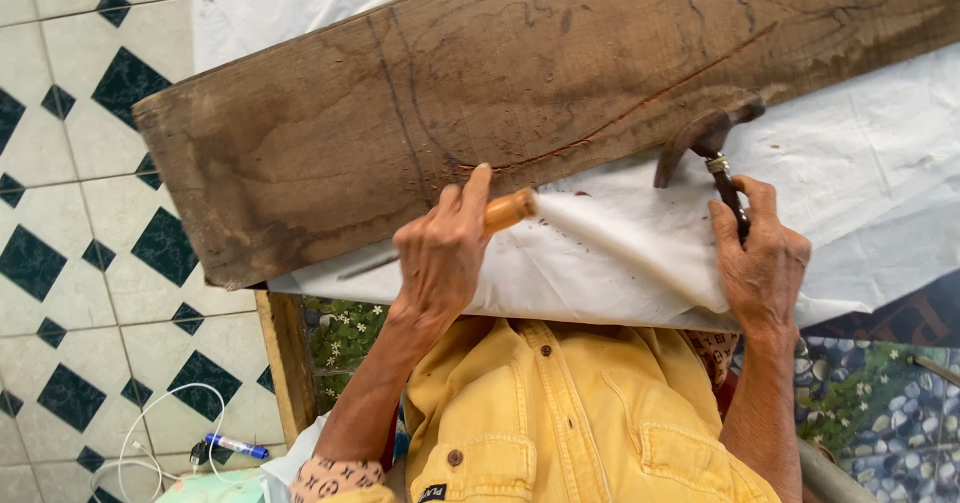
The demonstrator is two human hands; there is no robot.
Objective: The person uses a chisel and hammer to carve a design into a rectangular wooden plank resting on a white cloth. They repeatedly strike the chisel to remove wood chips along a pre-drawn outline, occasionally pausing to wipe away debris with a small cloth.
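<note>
A long, weathered brown plank (520, 93) lies slanted on a white sheet (640, 253), with pencilled lines and a cut reddish groove running along it. My left hand (445, 253) grips a chisel by its orange wooden handle (512, 209); its thin metal blade (370, 266) reaches left along the plank's near edge. My right hand (762, 258) holds the dark handle of a hammer, whose rusty head (705, 135) rests at the plank's near edge.
White and dark green floor tiles (80, 263) spread out to the left. A blue marker (236, 447) and a white cable (150, 433) lie on them. A wooden frame edge (285, 363) and floral cloth (345, 333) sit below the sheet. Patterned fabric (880, 393) fills the lower right.
</note>
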